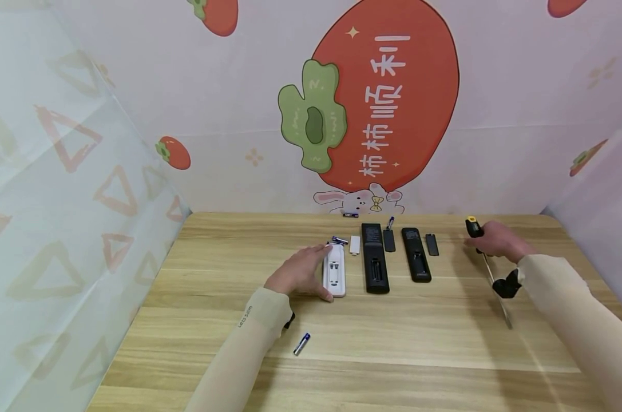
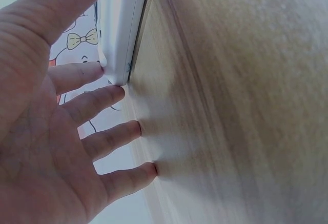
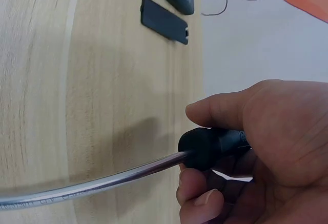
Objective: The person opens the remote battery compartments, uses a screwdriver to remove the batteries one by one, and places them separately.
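A loose battery (image 1: 301,344) lies nearest, by the left forearm; beyond it the white remote (image 1: 334,271) lies back-up, compartment open, long axis running near to far, touching the left hand (image 1: 298,272), which rests beside it with fingers straight and spread on the table (image 1: 228,320). Well to the right, the right hand (image 1: 498,240) is curled round a screwdriver (image 1: 488,269), shaft pointing toward the near side; two black remotes (image 1: 375,257) lie between the hands, nearer the left.

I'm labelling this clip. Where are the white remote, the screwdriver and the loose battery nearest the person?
white remote (image 1: 334,273): head view, on its open battery bay.
screwdriver (image 3: 102,183): right wrist view, on the metal shaft.
loose battery (image 1: 301,344): head view, on the middle of its body.
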Action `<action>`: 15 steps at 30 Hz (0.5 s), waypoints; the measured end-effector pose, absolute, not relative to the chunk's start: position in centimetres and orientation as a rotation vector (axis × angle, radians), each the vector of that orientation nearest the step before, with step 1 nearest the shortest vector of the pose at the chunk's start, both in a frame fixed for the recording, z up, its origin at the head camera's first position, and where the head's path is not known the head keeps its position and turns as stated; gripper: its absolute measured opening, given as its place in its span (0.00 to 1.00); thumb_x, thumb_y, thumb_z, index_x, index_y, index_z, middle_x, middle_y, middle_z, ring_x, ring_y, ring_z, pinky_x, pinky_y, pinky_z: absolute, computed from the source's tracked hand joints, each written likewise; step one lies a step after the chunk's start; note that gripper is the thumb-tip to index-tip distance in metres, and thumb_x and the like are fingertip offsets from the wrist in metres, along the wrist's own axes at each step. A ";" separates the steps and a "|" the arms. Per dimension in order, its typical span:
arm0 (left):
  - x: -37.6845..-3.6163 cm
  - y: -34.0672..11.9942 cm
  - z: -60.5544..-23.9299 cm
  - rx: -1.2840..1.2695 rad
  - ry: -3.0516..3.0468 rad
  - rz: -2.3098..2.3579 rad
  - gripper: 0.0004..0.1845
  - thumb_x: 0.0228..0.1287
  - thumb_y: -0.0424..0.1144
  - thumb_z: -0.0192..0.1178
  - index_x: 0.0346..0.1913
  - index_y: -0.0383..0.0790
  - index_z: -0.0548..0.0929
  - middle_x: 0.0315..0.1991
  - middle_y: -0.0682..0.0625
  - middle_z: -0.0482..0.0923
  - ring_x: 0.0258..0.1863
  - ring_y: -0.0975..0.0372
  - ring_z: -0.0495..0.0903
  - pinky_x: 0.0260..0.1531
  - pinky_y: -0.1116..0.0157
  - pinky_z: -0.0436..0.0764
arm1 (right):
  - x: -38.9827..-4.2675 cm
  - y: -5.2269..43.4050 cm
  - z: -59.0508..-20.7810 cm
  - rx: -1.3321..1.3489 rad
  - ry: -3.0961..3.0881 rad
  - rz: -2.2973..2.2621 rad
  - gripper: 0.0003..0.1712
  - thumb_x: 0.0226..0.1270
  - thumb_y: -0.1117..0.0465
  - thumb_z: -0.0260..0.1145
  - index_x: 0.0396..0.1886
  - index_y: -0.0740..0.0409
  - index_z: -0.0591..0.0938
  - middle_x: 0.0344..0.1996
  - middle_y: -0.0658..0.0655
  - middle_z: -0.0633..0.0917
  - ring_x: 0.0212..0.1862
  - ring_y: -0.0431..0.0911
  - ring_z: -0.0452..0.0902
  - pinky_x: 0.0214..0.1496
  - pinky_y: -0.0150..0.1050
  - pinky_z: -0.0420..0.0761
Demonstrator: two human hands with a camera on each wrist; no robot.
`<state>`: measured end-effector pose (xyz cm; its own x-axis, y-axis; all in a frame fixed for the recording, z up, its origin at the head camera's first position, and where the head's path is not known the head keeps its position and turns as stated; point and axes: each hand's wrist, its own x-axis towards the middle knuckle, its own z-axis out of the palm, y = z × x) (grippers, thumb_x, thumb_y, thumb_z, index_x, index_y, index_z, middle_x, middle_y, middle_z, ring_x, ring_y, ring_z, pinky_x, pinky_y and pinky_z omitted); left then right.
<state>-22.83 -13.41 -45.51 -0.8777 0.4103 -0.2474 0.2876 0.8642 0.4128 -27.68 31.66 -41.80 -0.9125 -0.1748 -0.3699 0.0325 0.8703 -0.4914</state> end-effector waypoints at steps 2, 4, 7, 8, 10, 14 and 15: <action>-22.8 -13.4 -45.6 0.519 2.712 0.523 0.64 0.40 0.56 0.84 0.81 0.49 0.57 0.80 0.50 0.55 0.78 0.50 0.55 0.74 0.50 0.56 | -27.8 31.8 -42.0 -0.097 2.633 -0.692 0.21 0.75 0.54 0.59 0.22 0.58 0.74 0.17 0.52 0.75 0.22 0.45 0.69 0.29 0.42 0.72; -22.9 -13.5 -45.6 0.523 2.717 0.514 0.64 0.41 0.57 0.83 0.81 0.49 0.57 0.80 0.50 0.55 0.78 0.50 0.54 0.74 0.51 0.57 | -27.9 31.9 -42.2 -0.089 2.634 -0.694 0.20 0.75 0.53 0.59 0.22 0.58 0.74 0.17 0.52 0.75 0.22 0.45 0.69 0.29 0.42 0.71; -22.8 -13.5 -45.6 0.522 2.721 0.512 0.64 0.41 0.57 0.83 0.81 0.49 0.57 0.80 0.50 0.55 0.78 0.50 0.54 0.74 0.51 0.57 | -28.1 32.1 -42.4 -0.081 2.637 -0.700 0.20 0.74 0.53 0.60 0.22 0.58 0.73 0.17 0.52 0.74 0.22 0.45 0.68 0.29 0.42 0.71; -22.8 -13.5 -45.6 0.520 2.720 0.513 0.64 0.41 0.57 0.83 0.81 0.50 0.57 0.80 0.50 0.55 0.78 0.50 0.54 0.74 0.51 0.57 | -28.2 32.1 -42.5 -0.078 2.639 -0.699 0.20 0.74 0.53 0.60 0.22 0.58 0.73 0.17 0.51 0.74 0.22 0.45 0.68 0.29 0.42 0.70; -22.7 -13.5 -45.5 0.516 2.716 0.517 0.64 0.41 0.57 0.83 0.81 0.50 0.57 0.80 0.50 0.54 0.78 0.49 0.54 0.74 0.50 0.56 | -28.4 32.2 -42.6 -0.063 2.644 -0.689 0.20 0.73 0.53 0.60 0.22 0.58 0.73 0.17 0.51 0.73 0.22 0.45 0.68 0.29 0.41 0.70; -22.6 -13.4 -45.3 0.522 2.712 0.518 0.64 0.41 0.56 0.83 0.81 0.49 0.58 0.80 0.50 0.55 0.78 0.49 0.54 0.74 0.50 0.57 | -28.8 32.2 -43.0 -0.050 2.681 -0.655 0.20 0.73 0.53 0.59 0.24 0.61 0.73 0.18 0.52 0.73 0.23 0.46 0.69 0.28 0.41 0.69; -22.6 -13.4 -45.3 0.524 2.712 0.514 0.64 0.41 0.56 0.83 0.81 0.49 0.57 0.80 0.50 0.55 0.78 0.49 0.54 0.74 0.51 0.57 | -28.8 32.2 -43.0 -0.045 2.693 -0.648 0.20 0.73 0.52 0.59 0.24 0.61 0.72 0.18 0.52 0.73 0.24 0.47 0.69 0.28 0.41 0.69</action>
